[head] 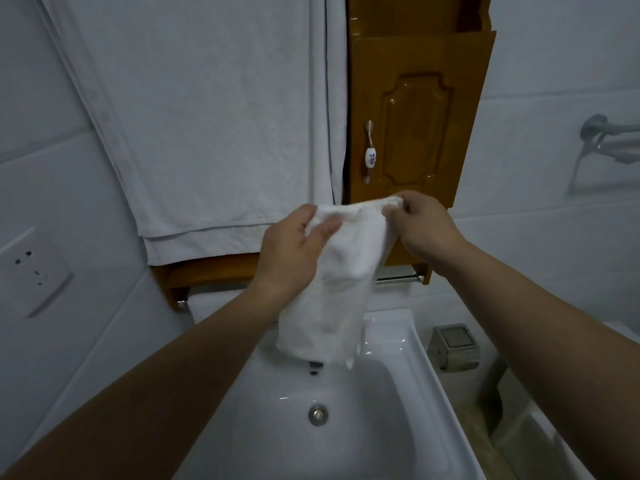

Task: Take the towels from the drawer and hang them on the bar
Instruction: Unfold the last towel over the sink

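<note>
— Where is the small white towel [339, 271]?

— At the centre of the frame, held up by its top edge. Its lower end hangs above the back rim of the sink [398, 344].

— And the hands?

— The left hand [291, 251] grips the top left corner, thumb across the front. The right hand [422, 226] pinches the top right corner.

— The bar?

— The chrome bar [398, 279] runs under the wooden cabinet [415, 116], just behind the towel (part of it is hidden by the cloth). A large pale towel [207, 133] hangs across the upper left of the frame.
</note>
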